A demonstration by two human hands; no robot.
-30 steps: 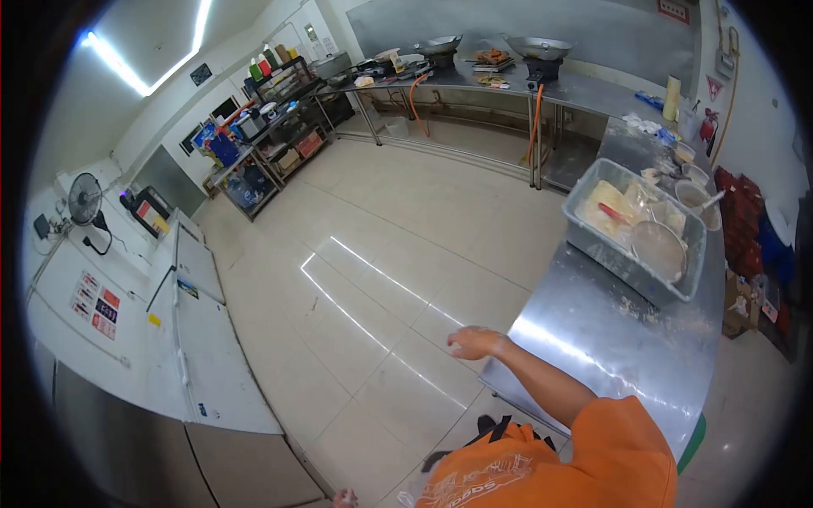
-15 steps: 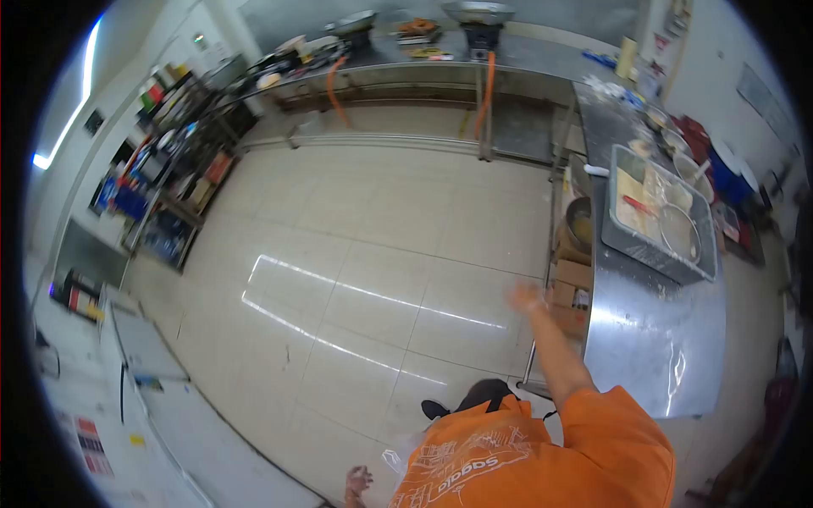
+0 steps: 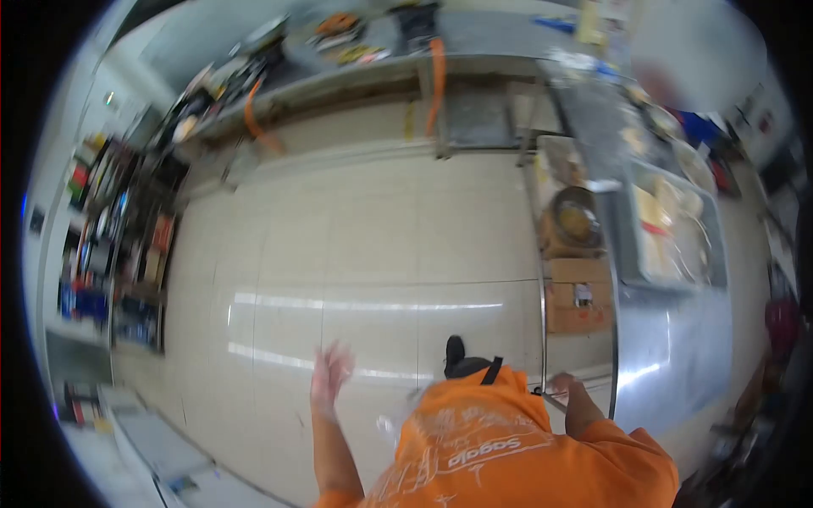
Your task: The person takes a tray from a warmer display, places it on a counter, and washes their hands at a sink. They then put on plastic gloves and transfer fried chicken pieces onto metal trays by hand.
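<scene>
My left hand [image 3: 330,372] is out in front over the tiled floor [image 3: 364,237], holding nothing, its fingers blurred but apart. Low at my right side, my right hand [image 3: 559,383] is close to the metal frame under the steel table [image 3: 669,339]. Motion smears its fingers, so their pose does not show. On that table sits a grey plastic tub [image 3: 675,284] with pale contents, something red and a round bowl-like item inside. An orange shirt [image 3: 500,449] covers my body, and one dark shoe [image 3: 455,349] shows ahead of it.
Cardboard boxes [image 3: 577,296] and a metal pot [image 3: 576,216] are under the right table. A long steel counter [image 3: 483,42] with orange hoses [image 3: 437,85] runs along the back. Loaded shelves [image 3: 110,229] line the left, above a white cabinet [image 3: 161,432].
My left hand has swung forward and up, while my right hand has dropped back towards my body. The view has turned and shifted, bringing the boxes under the table further into sight.
</scene>
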